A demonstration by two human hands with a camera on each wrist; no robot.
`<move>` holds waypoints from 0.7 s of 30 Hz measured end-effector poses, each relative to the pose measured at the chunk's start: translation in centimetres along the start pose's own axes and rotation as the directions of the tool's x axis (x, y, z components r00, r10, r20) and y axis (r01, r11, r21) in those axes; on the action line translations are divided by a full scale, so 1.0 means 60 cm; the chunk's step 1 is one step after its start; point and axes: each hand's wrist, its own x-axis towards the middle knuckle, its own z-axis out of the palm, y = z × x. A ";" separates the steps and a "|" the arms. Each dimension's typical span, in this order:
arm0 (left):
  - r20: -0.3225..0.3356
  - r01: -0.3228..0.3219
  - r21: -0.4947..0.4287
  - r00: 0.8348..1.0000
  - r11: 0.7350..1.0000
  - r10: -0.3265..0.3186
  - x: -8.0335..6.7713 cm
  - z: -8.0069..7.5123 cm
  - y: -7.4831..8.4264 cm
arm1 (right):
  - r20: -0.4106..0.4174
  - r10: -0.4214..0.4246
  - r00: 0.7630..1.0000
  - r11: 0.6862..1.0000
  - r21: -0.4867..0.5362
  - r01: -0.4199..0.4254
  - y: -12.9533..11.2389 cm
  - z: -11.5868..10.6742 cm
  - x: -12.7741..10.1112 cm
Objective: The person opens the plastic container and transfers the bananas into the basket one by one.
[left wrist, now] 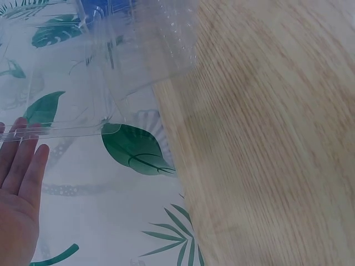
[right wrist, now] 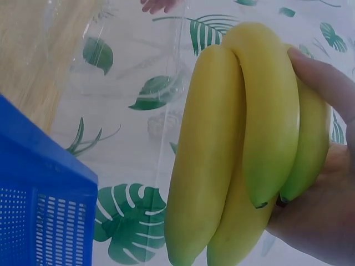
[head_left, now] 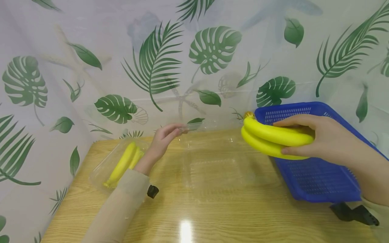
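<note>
In the head view my right hand grips a bunch of yellow bananas above the near-left part of a blue basket. The right wrist view shows the bananas with greenish tips, my thumb and palm around one side. My left hand holds the raised lid edge of a clear plastic clamshell box, whose base lies on the table. Up close, the fingers of that hand meet the rim of the lid.
To the left, a second clear box contains bananas. The wooden table ends at the back against a leaf-patterned sheet. The basket's raised walls stand at the right.
</note>
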 end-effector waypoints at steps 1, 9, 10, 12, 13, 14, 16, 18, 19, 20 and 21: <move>0.000 -0.001 0.000 1.000 1.000 0.001 0.000 0.000 0.000 | -0.003 0.014 1.000 1.000 0.000 -0.014 0.004 -0.004 0.001; 0.009 -0.007 0.002 1.000 1.000 0.007 -0.004 0.002 0.004 | -0.040 0.076 0.996 0.997 0.007 -0.076 0.043 -0.019 0.011; 0.009 -0.009 0.004 1.000 1.000 0.009 -0.004 0.002 0.005 | -0.036 0.086 0.996 0.996 0.003 -0.086 0.047 -0.021 0.013; 0.011 -0.015 0.006 1.000 1.000 0.015 -0.005 0.002 0.007 | -0.024 0.110 0.994 0.994 -0.004 -0.110 0.053 -0.025 0.017; 0.011 -0.018 0.009 1.000 1.000 0.018 -0.006 0.002 0.008 | -0.019 0.117 0.993 0.993 -0.005 -0.118 0.056 -0.027 0.019; 0.012 -0.020 0.010 1.000 1.000 0.020 -0.007 0.002 0.009 | -0.017 0.124 0.992 0.992 -0.009 -0.124 0.059 -0.029 0.021; 0.013 -0.026 0.017 1.000 1.000 0.026 -0.009 0.002 0.009 | -0.017 0.134 0.991 0.991 -0.019 -0.134 0.066 -0.033 0.024; 0.013 -0.033 0.016 0.999 0.999 0.033 -0.010 0.002 0.009 | -0.024 0.141 0.990 0.990 -0.021 -0.141 0.073 -0.035 0.026; 0.012 -0.036 0.017 0.999 0.999 0.035 -0.011 0.002 0.008 | -0.028 0.146 0.989 0.989 -0.019 -0.147 0.077 -0.036 0.027; 0.012 -0.038 0.018 0.999 0.999 0.038 -0.012 0.002 0.008 | -0.030 0.153 0.988 0.988 -0.020 -0.154 0.081 -0.037 0.028; 0.012 -0.040 0.018 0.999 0.999 0.040 -0.013 0.002 0.008 | -0.033 0.158 0.987 0.987 -0.016 -0.158 0.085 -0.037 0.029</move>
